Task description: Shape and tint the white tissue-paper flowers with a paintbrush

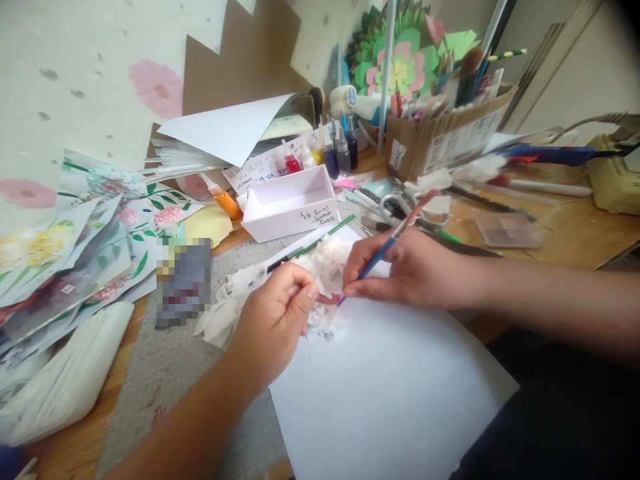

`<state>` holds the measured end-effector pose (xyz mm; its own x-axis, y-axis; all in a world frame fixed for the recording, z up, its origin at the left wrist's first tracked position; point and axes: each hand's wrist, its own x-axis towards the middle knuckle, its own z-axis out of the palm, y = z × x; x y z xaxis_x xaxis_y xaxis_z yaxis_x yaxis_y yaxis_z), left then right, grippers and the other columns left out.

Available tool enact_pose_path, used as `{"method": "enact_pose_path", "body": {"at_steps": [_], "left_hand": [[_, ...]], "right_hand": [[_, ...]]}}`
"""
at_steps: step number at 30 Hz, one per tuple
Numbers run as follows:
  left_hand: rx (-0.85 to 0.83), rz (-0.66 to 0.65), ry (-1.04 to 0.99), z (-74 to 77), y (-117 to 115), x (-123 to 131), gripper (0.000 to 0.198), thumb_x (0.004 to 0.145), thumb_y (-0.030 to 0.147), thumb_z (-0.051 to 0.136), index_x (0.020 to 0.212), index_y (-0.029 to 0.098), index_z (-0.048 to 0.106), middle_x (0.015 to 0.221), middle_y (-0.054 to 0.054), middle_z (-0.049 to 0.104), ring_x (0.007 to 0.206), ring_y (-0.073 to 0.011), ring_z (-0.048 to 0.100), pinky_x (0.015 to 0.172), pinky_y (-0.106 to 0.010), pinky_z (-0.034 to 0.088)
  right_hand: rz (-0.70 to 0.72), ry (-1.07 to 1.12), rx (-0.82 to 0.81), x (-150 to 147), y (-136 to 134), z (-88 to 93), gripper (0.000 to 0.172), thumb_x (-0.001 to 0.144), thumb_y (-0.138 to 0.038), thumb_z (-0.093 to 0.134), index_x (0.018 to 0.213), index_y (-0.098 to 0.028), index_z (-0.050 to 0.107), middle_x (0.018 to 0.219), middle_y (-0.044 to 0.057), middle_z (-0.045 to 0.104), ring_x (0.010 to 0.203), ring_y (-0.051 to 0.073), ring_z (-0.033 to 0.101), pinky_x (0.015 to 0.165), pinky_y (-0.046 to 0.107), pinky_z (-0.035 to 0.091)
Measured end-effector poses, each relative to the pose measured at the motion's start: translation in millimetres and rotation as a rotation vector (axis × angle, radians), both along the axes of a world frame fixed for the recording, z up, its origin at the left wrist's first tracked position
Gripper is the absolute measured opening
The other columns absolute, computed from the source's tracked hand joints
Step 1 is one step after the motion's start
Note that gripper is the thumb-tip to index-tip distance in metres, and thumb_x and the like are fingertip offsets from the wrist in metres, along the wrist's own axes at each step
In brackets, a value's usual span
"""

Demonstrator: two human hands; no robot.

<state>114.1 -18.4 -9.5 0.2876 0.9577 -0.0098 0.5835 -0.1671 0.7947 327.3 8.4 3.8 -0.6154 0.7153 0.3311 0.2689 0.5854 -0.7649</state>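
My right hand (405,270) is closed around a slim paintbrush (377,259) with a blue shaft and a reddish-brown upper end. Its lower tip points down at a small pinkish piece (329,300), thin like a petal, beside the fingers of my left hand (275,320). Thumb and forefinger of that left hand are pinched together on the edge of this piece, which they partly hide. Behind and below the fingers lies a heap of crumpled off-white petal-like pieces (330,260). A white sheet (390,380) spreads beneath both hands.
A grey cutting mat (145,393) lies under the sheet. Behind stand a white box (290,207), an orange bottle (226,202) and several small colour bottles (342,150). Scissors (400,203) and a cardboard box of brushes (450,133) are at right; flower pictures (65,260) at left.
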Motion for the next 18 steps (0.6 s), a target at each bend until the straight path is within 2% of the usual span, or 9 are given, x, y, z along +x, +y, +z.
{"method": "enact_pose_path", "body": {"at_steps": [7, 9, 13, 18], "left_hand": [[0.043, -0.040, 0.154, -0.5, -2.8, -3.2, 0.018, 0.091, 0.037, 0.039, 0.080, 0.023, 0.043, 0.073, 0.005, 0.065, 0.047, -0.0084, 0.045, 0.047, -0.023, 0.036], [0.043, -0.041, 0.162, -1.0, -1.8, -3.6, 0.018, 0.091, 0.037, 0.039, 0.081, 0.024, 0.043, 0.076, 0.006, 0.067, 0.048, -0.0084, 0.044, 0.048, -0.023, 0.037], [0.032, -0.067, 0.131, -1.3, 0.0, -3.2, 0.016, 0.091, 0.036, 0.039, 0.082, 0.024, 0.044, 0.077, 0.007, 0.068, 0.050, -0.0082, 0.047, 0.051, -0.022, 0.039], [-0.017, -0.078, 0.125, 0.6, 2.0, -5.5, 0.016, 0.090, 0.035, 0.041, 0.080, 0.023, 0.045, 0.078, 0.007, 0.068, 0.053, -0.0084, 0.047, 0.052, -0.022, 0.039]], "right_hand": [[0.099, -0.019, -0.058, 2.4, -3.5, 3.4, 0.007, 0.076, -0.016, 0.062, 0.075, -0.009, 0.061, 0.070, 0.006, 0.065, 0.065, 0.014, 0.061, 0.061, 0.025, 0.049], [0.079, -0.007, -0.063, 2.7, -3.4, 3.8, 0.008, 0.076, -0.018, 0.062, 0.074, -0.010, 0.061, 0.069, 0.005, 0.065, 0.065, 0.014, 0.061, 0.061, 0.025, 0.050], [-0.057, 0.040, -0.039, 2.6, -1.3, 1.5, 0.010, 0.076, -0.021, 0.063, 0.075, -0.011, 0.061, 0.071, 0.006, 0.067, 0.067, 0.016, 0.063, 0.062, 0.025, 0.050], [0.018, 0.021, -0.015, 2.1, 0.5, -3.4, 0.011, 0.077, -0.020, 0.063, 0.079, -0.010, 0.063, 0.074, 0.006, 0.067, 0.071, 0.016, 0.064, 0.067, 0.027, 0.050]]}}
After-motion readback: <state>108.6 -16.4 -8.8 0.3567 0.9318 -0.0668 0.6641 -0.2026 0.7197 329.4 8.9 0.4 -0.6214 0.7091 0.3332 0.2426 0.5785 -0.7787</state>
